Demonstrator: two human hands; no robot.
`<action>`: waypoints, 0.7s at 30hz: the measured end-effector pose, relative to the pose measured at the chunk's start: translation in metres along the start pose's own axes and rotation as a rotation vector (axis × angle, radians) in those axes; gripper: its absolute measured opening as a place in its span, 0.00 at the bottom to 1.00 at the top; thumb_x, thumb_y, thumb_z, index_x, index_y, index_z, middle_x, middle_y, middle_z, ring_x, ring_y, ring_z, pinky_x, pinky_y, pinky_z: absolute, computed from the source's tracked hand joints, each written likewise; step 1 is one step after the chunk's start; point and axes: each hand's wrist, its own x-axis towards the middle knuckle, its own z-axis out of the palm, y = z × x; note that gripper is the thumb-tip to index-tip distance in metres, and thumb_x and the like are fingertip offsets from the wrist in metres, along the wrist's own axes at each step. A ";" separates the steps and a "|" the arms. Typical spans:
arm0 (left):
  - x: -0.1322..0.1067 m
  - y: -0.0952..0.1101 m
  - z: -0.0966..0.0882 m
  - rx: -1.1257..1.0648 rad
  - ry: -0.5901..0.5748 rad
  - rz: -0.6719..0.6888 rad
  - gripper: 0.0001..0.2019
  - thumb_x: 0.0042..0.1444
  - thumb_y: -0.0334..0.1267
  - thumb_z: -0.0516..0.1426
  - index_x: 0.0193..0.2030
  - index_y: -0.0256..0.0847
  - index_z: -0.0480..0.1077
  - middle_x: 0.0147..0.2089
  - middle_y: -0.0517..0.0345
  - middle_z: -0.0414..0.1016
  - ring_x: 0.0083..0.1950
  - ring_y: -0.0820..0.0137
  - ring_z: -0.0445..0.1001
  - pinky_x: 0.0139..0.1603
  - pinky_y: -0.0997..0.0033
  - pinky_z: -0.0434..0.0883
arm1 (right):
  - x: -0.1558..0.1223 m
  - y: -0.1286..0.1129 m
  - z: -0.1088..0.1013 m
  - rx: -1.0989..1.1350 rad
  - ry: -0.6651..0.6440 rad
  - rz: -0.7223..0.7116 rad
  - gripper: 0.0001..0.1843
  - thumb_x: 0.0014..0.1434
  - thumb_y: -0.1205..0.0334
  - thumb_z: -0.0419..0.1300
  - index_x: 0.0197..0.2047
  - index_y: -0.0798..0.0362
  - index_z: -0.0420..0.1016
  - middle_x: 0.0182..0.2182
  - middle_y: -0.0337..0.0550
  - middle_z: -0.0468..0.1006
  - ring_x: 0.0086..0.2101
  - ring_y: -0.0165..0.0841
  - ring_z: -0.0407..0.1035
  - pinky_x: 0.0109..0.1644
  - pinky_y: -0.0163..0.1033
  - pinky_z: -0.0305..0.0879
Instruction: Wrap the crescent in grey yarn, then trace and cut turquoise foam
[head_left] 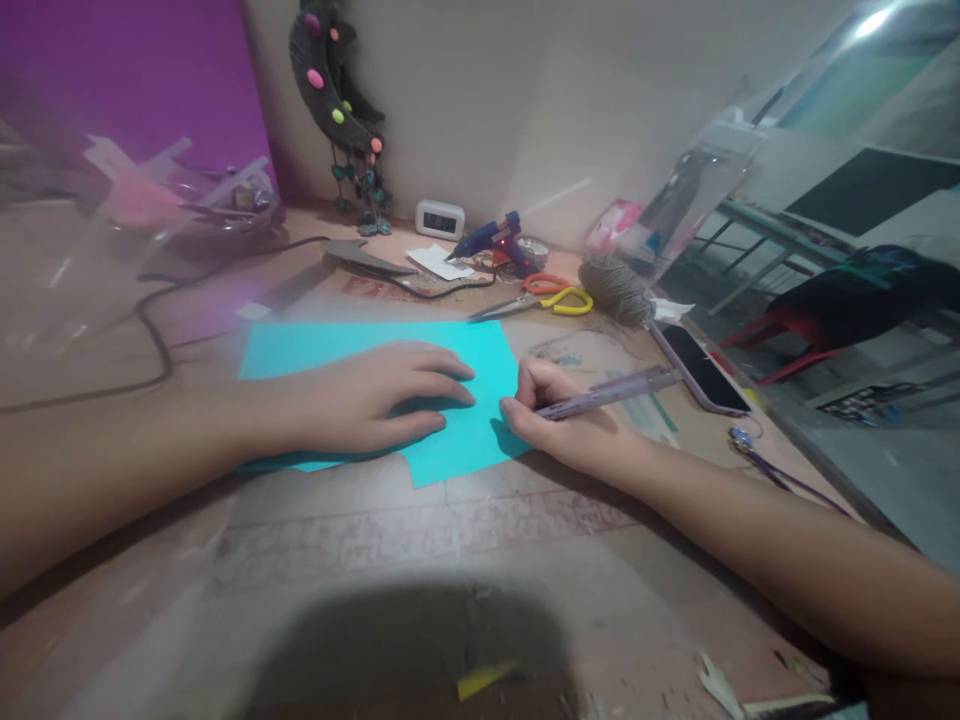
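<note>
A sheet of turquoise paper (465, 440) lies on the table with a notch cut into its near edge. My left hand (390, 395) rests palm down on it, fingers stretched out and slightly spread. At the paper's right side, my right hand (562, 415) is closed around a pen (607, 392), whose barrel slants up to the right. The pen's tip is hidden behind my fingers. Beyond the paper lie scissors (547, 298) with orange and yellow handles, their blades reaching its far edge.
A blue glue gun (491, 240) with a red light stands near the wall, beside a small digital clock (440, 219). Grey yarn (615, 288) and a phone (701, 368) are at the right. A black cable (154, 330) runs along the left. A yellow scrap (486, 680) lies nearest me.
</note>
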 end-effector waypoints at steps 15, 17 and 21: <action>-0.001 -0.003 0.002 -0.008 0.026 0.017 0.16 0.70 0.41 0.55 0.60 0.43 0.75 0.66 0.46 0.74 0.67 0.54 0.71 0.68 0.51 0.67 | 0.000 0.000 -0.003 0.044 -0.121 0.020 0.16 0.57 0.58 0.60 0.25 0.48 0.56 0.20 0.30 0.58 0.23 0.27 0.54 0.26 0.35 0.50; -0.001 -0.002 0.002 -0.017 0.030 0.016 0.16 0.70 0.41 0.55 0.60 0.44 0.75 0.66 0.46 0.74 0.67 0.54 0.72 0.69 0.51 0.67 | 0.000 0.000 -0.004 0.047 -0.119 0.004 0.15 0.56 0.59 0.59 0.24 0.48 0.56 0.20 0.30 0.56 0.23 0.27 0.52 0.26 0.35 0.49; 0.000 -0.002 0.001 -0.006 0.024 0.021 0.16 0.70 0.41 0.55 0.60 0.43 0.75 0.66 0.46 0.74 0.67 0.54 0.71 0.69 0.51 0.67 | -0.001 0.001 -0.006 0.060 -0.116 0.007 0.15 0.55 0.61 0.58 0.24 0.48 0.54 0.20 0.29 0.54 0.23 0.26 0.51 0.26 0.35 0.48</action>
